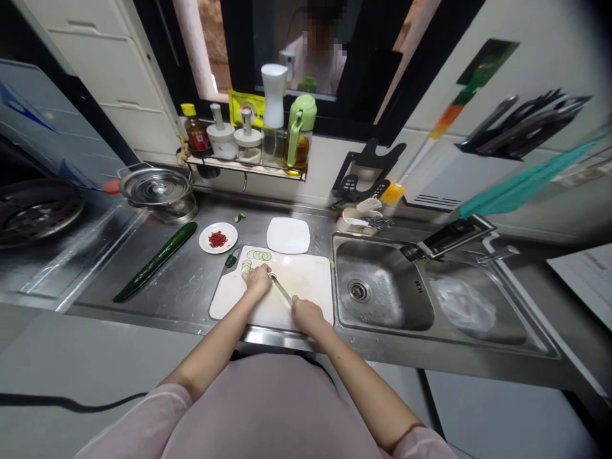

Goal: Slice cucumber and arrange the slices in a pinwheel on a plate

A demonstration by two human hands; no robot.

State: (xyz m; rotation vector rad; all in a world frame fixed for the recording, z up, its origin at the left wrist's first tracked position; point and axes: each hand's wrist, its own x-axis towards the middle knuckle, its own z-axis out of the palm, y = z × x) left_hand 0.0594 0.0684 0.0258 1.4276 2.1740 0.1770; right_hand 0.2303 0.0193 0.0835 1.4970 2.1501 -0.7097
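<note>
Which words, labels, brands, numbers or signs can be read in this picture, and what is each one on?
None can be read with certainty.
Yellow-capped bottle: its label is too small to read.
White sheet at far right: reddish print, too blurred to read.
Cutting board: a faint mark near its far right corner, too small to read.
Yellow packet: any print is illegible.

Bare counter (pixel 189 290) leaves passage between the cutting board (pixel 313 296) and the long cucumber (pixel 157 261) obstructing leftward.
</note>
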